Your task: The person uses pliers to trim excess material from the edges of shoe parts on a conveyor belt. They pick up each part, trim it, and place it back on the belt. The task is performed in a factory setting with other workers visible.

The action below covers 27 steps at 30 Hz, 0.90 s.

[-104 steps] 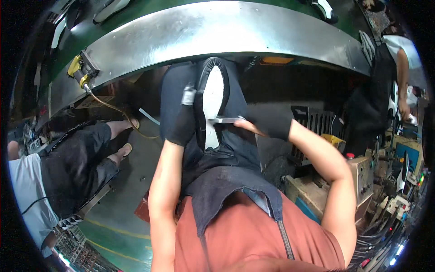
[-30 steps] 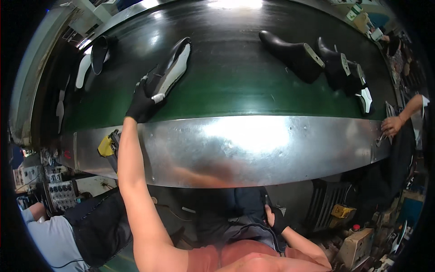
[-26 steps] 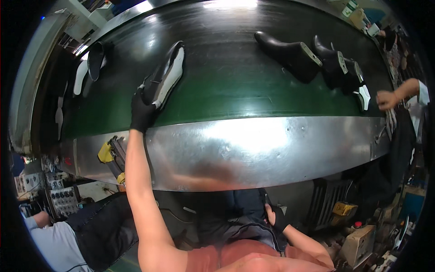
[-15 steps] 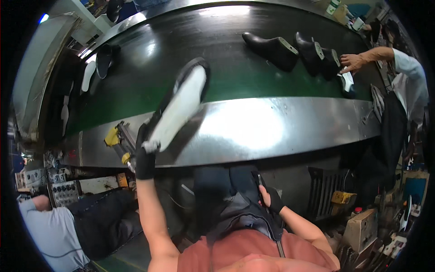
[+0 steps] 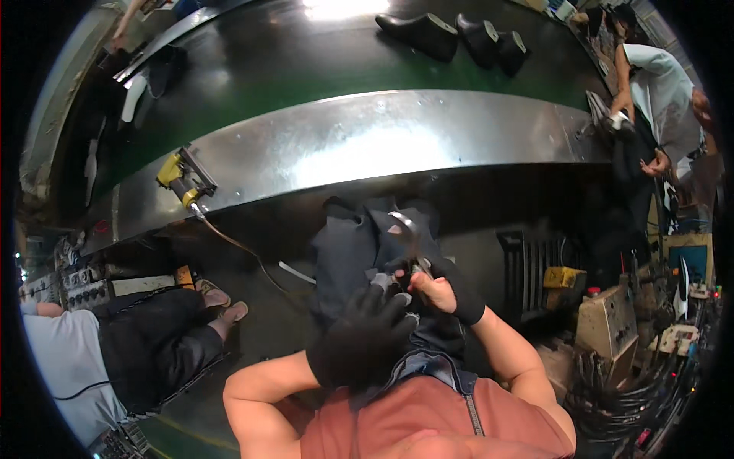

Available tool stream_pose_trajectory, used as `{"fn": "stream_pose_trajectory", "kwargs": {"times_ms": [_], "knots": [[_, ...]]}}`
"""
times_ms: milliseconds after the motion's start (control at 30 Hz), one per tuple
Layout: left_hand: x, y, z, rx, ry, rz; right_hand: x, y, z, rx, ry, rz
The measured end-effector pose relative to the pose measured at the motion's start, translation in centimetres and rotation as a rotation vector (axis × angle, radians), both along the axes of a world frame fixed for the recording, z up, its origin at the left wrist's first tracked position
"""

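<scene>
We look down from the head of the person (image 5: 413,402) through a wide fisheye. The lap (image 5: 344,241) sits close, before the metal ledge (image 5: 497,134); the belt (image 5: 298,73) lies beyond it.

The left fingers (image 5: 394,308) have moved over the lap (image 5: 344,249).

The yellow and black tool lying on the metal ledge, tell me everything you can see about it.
The yellow and black tool lies toward the left end of the shiny metal ledge. It has a yellow head, a long dark bar and a dark grip with a yellow end. A metal-looking fitting joins it to a brownish hose that drops past the front edge. Nobody is touching it.
</scene>
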State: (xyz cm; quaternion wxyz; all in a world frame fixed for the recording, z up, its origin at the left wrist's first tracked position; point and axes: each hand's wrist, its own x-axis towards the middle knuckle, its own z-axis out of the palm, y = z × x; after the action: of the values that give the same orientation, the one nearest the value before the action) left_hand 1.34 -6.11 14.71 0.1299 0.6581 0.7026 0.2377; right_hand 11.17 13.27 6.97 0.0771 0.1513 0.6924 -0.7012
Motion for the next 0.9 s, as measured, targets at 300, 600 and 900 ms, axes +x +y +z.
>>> {"fn": "stream_pose_trajectory", "kwargs": {"times_ms": [300,600,900], "knots": [[3.2,-4.5,-7.1,0.186,-1.340,0.201,1.7,-1.9,3.8,0.335,0.010,0.112],[-1.4,-2.9,-4.1,-0.019,-0.824,0.298,1.4,-3.2,2.8,0.417,0.314,0.119],[3.1,-1.2,-6.0,0.101,-1.334,0.828,0.8,-3.2,1.8,0.221,0.190,-0.122]]}}
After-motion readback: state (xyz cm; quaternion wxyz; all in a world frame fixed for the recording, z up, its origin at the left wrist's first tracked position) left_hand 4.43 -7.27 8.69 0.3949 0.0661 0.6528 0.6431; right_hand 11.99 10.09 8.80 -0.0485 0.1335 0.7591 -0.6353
